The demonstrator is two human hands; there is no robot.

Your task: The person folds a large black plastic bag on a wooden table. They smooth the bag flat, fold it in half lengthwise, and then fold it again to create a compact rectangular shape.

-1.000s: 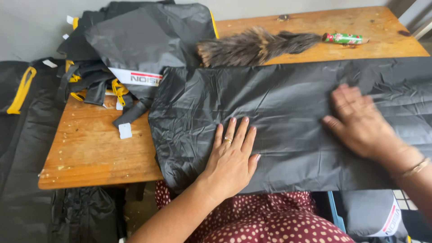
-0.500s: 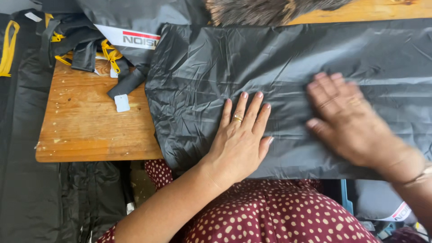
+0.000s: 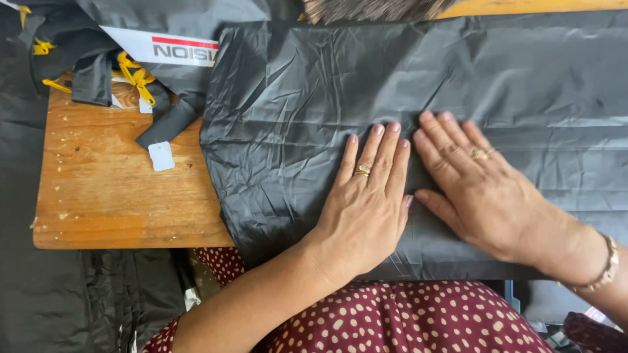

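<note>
Head view, the only one: both hands lie flat on a black crinkled sheet (image 3: 405,85) spread over a wooden table (image 3: 104,196). The left hand (image 3: 366,202) rests palm down with its fingers straight and close together, a ring on one of them. The right hand (image 3: 484,189) lies just beside it, palm down too, fingers a little fanned, also ringed, with a bracelet (image 3: 605,265) at the wrist. Neither hand pinches or grips anything; both press the sheet down.

Against the earlier pictures, the right hand has come in from far out along the sheet until its thumb nearly meets the left hand's little finger; the left hand has kept its place near the sheet's near edge. The sheet looks flatter under and beyond the fingertips, so the smoothing stroke seems, as a judgement, to have run toward the middle.

Out past the left hand's thumb side lie a small white tag (image 3: 161,155), yellow cords (image 3: 134,75) and a heap of more black material (image 3: 163,26). Beyond the fingertips, at the far edge, sits a furry brush-like thing (image 3: 373,8).
</note>
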